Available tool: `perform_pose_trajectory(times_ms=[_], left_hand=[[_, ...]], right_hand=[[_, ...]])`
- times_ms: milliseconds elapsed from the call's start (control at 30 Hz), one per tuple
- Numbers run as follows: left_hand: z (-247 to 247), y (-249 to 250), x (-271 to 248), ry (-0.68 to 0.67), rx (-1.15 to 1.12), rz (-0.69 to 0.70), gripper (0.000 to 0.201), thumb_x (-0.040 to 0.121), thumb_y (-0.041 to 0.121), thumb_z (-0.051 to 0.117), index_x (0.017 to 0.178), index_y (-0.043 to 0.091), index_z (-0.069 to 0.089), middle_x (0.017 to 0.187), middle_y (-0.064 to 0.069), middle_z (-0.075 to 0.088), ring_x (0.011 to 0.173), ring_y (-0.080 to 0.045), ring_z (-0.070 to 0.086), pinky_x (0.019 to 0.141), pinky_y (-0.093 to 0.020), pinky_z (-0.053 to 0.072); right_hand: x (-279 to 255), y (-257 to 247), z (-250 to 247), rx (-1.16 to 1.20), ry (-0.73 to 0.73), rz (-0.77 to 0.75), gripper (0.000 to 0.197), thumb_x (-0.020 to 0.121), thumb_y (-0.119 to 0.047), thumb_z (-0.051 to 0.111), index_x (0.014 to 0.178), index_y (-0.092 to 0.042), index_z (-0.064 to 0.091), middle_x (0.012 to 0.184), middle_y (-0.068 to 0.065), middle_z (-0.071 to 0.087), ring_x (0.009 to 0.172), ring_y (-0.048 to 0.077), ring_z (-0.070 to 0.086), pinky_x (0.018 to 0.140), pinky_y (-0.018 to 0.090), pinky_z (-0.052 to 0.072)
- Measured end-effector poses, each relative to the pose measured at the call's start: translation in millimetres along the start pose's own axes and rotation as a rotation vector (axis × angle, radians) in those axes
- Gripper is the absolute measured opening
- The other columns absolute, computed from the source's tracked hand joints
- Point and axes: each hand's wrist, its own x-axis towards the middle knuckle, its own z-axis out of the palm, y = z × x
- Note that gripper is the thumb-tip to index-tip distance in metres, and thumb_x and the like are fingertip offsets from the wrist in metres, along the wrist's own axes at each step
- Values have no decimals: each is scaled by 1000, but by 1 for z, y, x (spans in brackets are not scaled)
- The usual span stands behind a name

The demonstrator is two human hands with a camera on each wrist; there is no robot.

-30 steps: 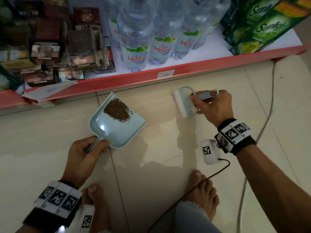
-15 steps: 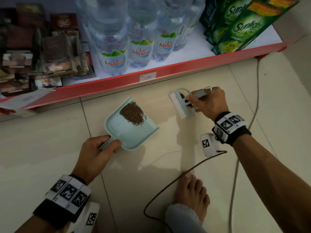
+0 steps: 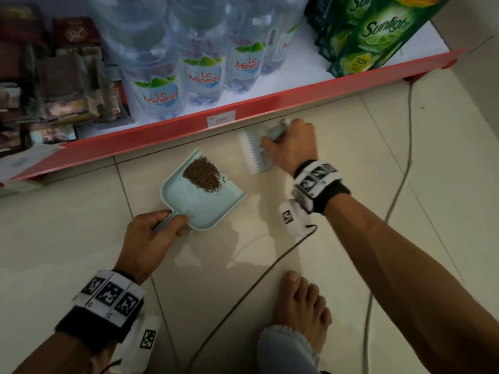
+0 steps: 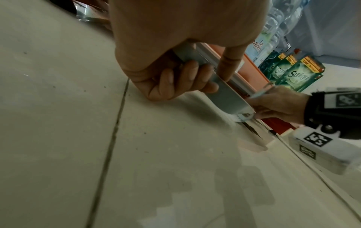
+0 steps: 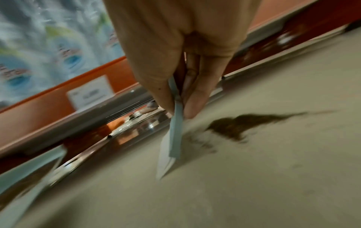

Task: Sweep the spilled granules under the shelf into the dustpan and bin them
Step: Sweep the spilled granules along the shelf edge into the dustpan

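Granules [image 3: 203,174] in dustpan [image 3: 201,209], brush [image 3: 255,155] alongside

The head camera looked steeply down from above at the tiled floor [image 3: 81,225] and the shelf [image 3: 270,103] on its far side. Both wrist cameras sat low, close behind the fingers, facing that shelf edge — all three shared it.

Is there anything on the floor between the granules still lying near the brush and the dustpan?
Nothing visible. In the right wrist view the loose granules lie on bare tile beside the brush, which the right hand grips. The dustpan, held by the left hand, lies beyond.
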Motion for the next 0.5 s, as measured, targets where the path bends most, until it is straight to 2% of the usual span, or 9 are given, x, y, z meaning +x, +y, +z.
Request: perform_pose_trajectory(times_ms=[67, 133, 200, 267, 367, 400, 500], left_hand=[[-1, -1, 0, 28, 1, 2, 37, 71, 51, 65, 52, 19, 64, 50, 10, 55, 55, -11, 47, 61, -28, 38], [3, 0, 0, 34, 4, 6, 39, 72, 49, 65, 52, 15, 62, 52, 5, 54, 55, -11, 46, 61, -28, 37], [8, 4, 0, 17, 7, 10, 44, 69, 54, 64, 54, 13, 62, 54, 0, 54, 54, -10, 46, 60, -28, 37], [11, 8, 0, -7, 4, 11, 46, 65, 59, 62, 55, 14, 63, 53, 0, 53, 51, -9, 44, 57, -27, 36], [15, 10, 2, -25, 19, 20, 45, 65, 61, 61, 56, 16, 64, 52, 0, 53, 51, -10, 45, 58, -28, 37], [16, 11, 3, -31, 24, 23, 45, 65, 61, 61, 56, 17, 64, 52, -1, 54, 53, -12, 46, 59, -29, 37], [21, 13, 5, -51, 40, 40, 42, 67, 59, 61, 55, 19, 64, 53, 0, 56, 55, -15, 49, 62, -31, 40]], right_hand=[[7, 23, -14, -39, 42, 84, 40, 80, -39, 74, 82, 1, 71, 84, 16, 74, 82, 29, 71, 70, 32, 51], [9, 39, -29, 126, 38, 163, 34, 79, -32, 79, 85, 2, 74, 84, 14, 75, 73, 23, 74, 66, 33, 61], [4, 48, -43, 365, 15, 204, 26, 79, -24, 82, 88, -1, 75, 82, 12, 76, 62, 18, 74, 56, 33, 62], [-5, 54, -53, 491, -66, 154, 25, 78, -23, 84, 91, -4, 75, 80, 8, 76, 62, 15, 74, 52, 29, 59], [-25, 57, -47, 453, -268, 62, 25, 76, -24, 85, 91, -6, 77, 79, 5, 76, 65, 15, 74, 50, 26, 58], [-31, 59, -43, 424, -288, 54, 23, 76, -22, 85, 91, -6, 77, 79, 4, 76, 66, 14, 74, 50, 26, 58], [-34, 69, -37, 296, -167, 77, 21, 79, -20, 83, 93, -5, 77, 82, 5, 75, 64, 14, 73, 51, 27, 60]])
